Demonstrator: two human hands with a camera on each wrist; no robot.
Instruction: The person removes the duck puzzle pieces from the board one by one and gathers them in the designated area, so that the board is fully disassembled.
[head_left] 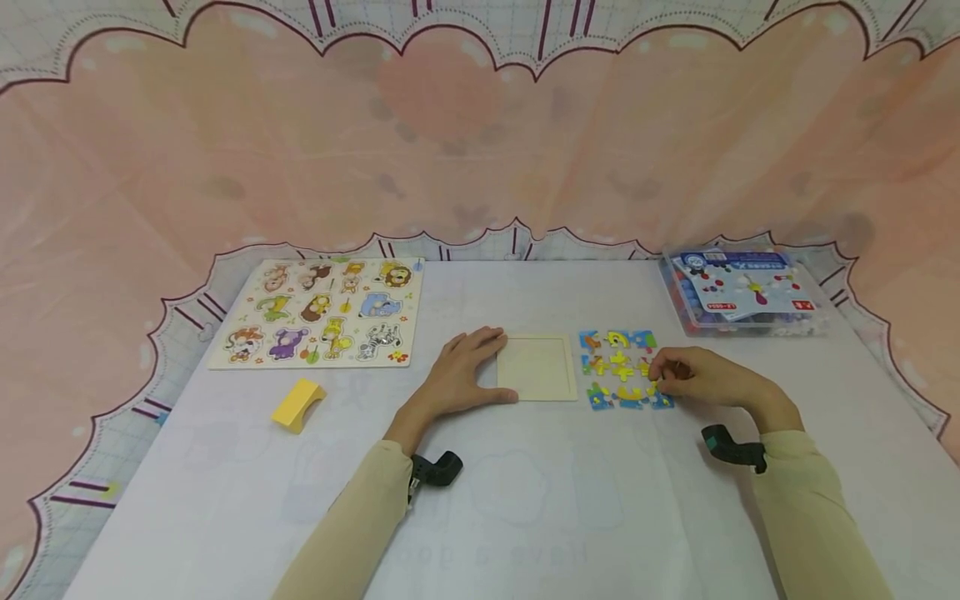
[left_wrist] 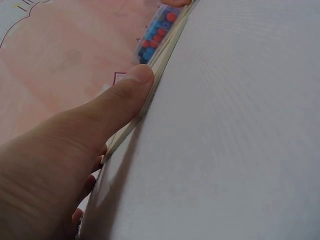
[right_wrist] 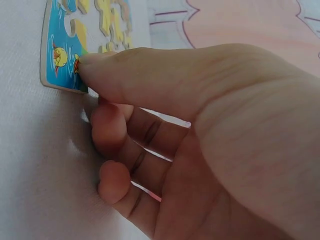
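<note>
My left hand spans the left end of a shallow pale wooden puzzle tray, fingers at its far left corner and thumb along its near edge. In the left wrist view the thumb presses on the tray's edge. Right of the tray lie several blue, green and yellow jigsaw pieces in loose rows. My right hand is at their right side, thumb and forefinger pinching at a piece. In the right wrist view its thumb tip covers part of a blue piece with a duck; the other fingers curl beneath.
An animal puzzle board lies at the back left, with a yellow arch block in front of it. A clear plastic box of red and blue parts, with a printed card on top, stands at the back right. White cloth covers the table.
</note>
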